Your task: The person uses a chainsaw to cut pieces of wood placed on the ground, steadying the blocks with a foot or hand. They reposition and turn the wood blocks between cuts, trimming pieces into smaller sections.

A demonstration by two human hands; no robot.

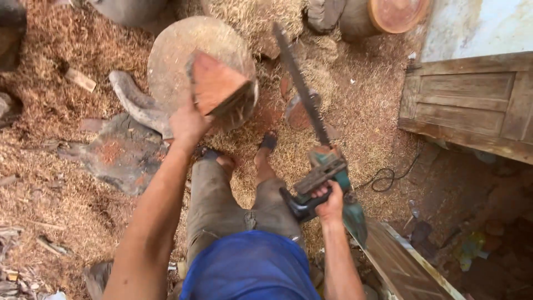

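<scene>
Ground (66, 166) covered throughout in loose sawdust and wood shavings. Round log stump (183, 61) standing upright ahead of the feet, flat cut face up. Curved grey offcut (133, 103) lying against the stump's left side; broad flat slab (125, 153) just beside it, dusted with reddish sawdust. Small pale wood scrap (80, 79) further left, well apart from the stump. Second log (388, 14) with a reddish cut end lying at the top edge. Panelled wooden door (472, 105) lying at right; black cable (388, 178) looped on the ground near its lower corner. Long wooden plank (400, 266) at lower right, close beside the right forearm.

Left hand (189, 125) closed around the lower edge of a reddish wedge-shaped wood block (216, 83), held tilted on the stump's top near its front rim. Right hand (330, 203) wrapped tight on the handle of a green electric chainsaw (327, 172), guide bar (300, 83) pointing up and away, to the right of the stump, clear of the block. Small round wood piece (300, 111) on the ground behind the bar, partly hidden; possibly a cut disc. Sandalled feet (244, 153) planted between stump and body.

No containers visible.
</scene>
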